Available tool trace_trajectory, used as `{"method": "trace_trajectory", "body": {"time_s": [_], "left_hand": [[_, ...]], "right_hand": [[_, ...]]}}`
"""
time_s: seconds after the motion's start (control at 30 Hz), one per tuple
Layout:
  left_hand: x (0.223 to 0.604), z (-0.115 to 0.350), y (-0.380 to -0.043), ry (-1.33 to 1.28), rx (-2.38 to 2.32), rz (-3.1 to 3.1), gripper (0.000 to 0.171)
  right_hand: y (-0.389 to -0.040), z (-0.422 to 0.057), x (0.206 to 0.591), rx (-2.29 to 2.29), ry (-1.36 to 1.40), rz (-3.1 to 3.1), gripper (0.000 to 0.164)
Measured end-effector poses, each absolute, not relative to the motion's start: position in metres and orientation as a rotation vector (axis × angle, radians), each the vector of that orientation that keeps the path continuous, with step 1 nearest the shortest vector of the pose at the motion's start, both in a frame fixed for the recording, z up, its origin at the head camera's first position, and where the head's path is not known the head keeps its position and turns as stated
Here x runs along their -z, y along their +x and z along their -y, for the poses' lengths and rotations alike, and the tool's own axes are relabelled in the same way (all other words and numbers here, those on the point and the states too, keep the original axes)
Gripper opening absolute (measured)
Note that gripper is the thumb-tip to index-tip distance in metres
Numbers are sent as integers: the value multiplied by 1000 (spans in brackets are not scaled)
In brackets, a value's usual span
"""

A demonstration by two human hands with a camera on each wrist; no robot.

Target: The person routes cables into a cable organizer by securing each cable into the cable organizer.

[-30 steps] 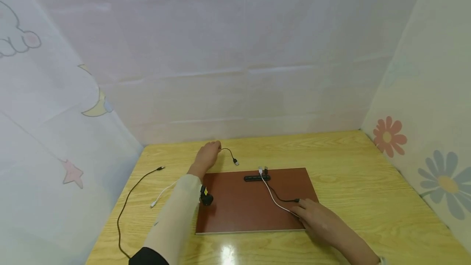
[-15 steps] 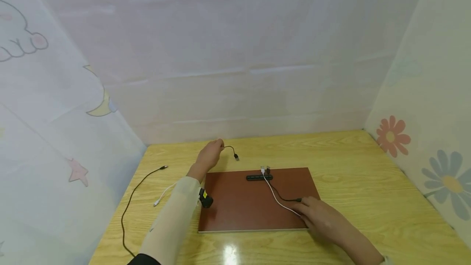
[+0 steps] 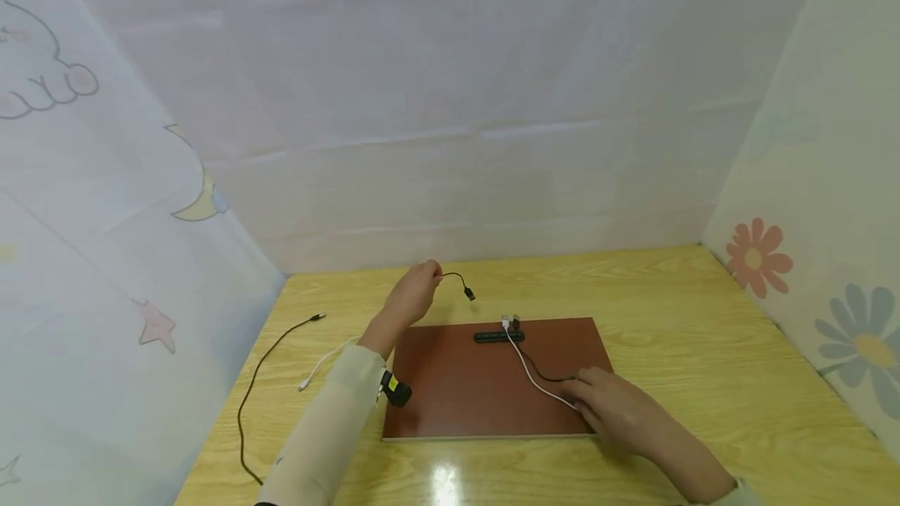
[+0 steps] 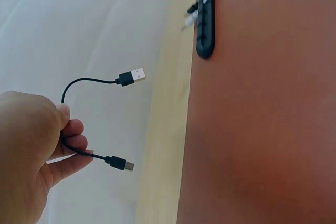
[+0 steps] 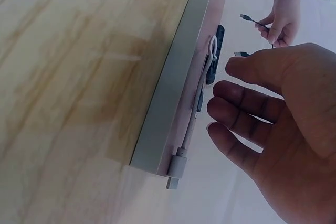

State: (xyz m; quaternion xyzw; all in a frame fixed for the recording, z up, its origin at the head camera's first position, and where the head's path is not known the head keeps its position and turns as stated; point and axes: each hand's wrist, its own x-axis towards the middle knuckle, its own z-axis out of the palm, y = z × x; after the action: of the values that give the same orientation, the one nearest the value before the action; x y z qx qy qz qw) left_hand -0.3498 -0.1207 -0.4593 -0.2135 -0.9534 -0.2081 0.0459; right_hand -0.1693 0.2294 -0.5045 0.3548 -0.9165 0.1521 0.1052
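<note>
My left hand [image 3: 413,291] pinches a short black USB cable [image 4: 86,80] above the table behind the board. In the left wrist view, both plugs dangle free, the USB-A plug [image 4: 126,78] above and a smaller plug [image 4: 119,163] below. My right hand [image 3: 612,408] is at the right side of the brown board [image 3: 450,400], its fingers loosely bent with nothing visible between them in the right wrist view. Close by lie the ends of a white cable [image 3: 529,378] and a black cable [image 3: 544,375]. Both run from a black cable clip [image 3: 485,338] at the board's back edge.
On the table's left side lie a long black cable [image 3: 242,404] and a white cable [image 3: 319,363], partly behind my left sleeve [image 3: 330,428]. Yellow wood-grain table [image 3: 654,287] surrounds the board. Patterned cloth walls [image 3: 394,201] stand at the back and sides.
My left hand has lifted and shifted slightly right with the short black cable, its USB-A plug swinging along. The right hand has stayed near the board's right edge. The view has shifted a little.
</note>
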Motion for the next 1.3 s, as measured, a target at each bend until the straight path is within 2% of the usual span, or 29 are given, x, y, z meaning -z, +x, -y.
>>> {"method": "trace_trajectory", "body": {"time_s": [0.5, 0.97, 1.3], "left_hand": [[441, 107, -317, -695, 728, 2835, 15], [426, 87, -281, -824, 731, 2733, 13], [424, 76, -262, -909, 726, 2661, 10]], "right_hand": [[-179, -224, 494, -529, 1057, 2739, 26], [-197, -201, 476, -609, 865, 2863, 32], [-215, -189, 471, -1114, 840, 2870, 31]]}}
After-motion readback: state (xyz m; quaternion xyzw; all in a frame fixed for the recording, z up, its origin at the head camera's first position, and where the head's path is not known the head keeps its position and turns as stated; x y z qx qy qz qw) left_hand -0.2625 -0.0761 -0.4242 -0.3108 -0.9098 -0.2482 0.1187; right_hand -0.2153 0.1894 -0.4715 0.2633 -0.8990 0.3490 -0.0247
